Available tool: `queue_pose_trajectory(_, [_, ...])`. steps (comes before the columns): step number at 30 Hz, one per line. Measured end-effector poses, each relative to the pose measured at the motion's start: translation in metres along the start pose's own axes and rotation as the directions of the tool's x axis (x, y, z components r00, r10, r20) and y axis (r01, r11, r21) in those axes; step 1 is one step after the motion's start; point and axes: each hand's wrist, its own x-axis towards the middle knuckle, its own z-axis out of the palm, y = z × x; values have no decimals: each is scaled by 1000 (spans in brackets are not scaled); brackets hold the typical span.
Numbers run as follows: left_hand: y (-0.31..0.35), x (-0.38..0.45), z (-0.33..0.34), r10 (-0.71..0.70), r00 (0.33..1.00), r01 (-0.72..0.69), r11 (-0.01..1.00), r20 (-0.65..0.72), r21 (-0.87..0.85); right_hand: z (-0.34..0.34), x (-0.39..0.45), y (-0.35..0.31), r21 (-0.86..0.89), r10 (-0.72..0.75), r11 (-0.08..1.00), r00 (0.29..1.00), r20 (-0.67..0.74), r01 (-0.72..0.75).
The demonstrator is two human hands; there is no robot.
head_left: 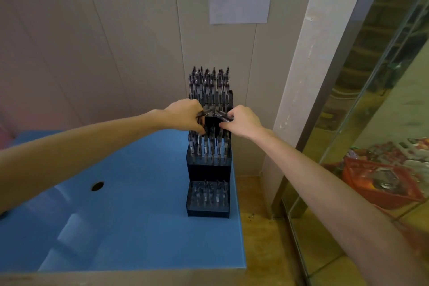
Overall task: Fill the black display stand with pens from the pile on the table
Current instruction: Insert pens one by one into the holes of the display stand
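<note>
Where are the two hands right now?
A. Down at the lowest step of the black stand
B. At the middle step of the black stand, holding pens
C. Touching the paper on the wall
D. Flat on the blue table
B. The left hand and the right hand each hold pens at the middle step of the black display stand, above its lowest step and off the blue table.

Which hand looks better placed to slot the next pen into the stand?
Probably the left hand: its fingertips already touch pens in the black display stand; the right hand grips spare pens.
</note>
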Motion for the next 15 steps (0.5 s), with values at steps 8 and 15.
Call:
queue_pose_trajectory(8, [-13, -8, 17, -86, 996, 86, 996, 30, -14, 10, -3, 0, -17, -13, 1000, 999, 29, 14])
queue_pose_trajectory(15, [-9, -16, 20, -82, 996, 84, 996, -46, 28, 8, -2, -3, 29, -11, 1000, 1000, 18, 10])
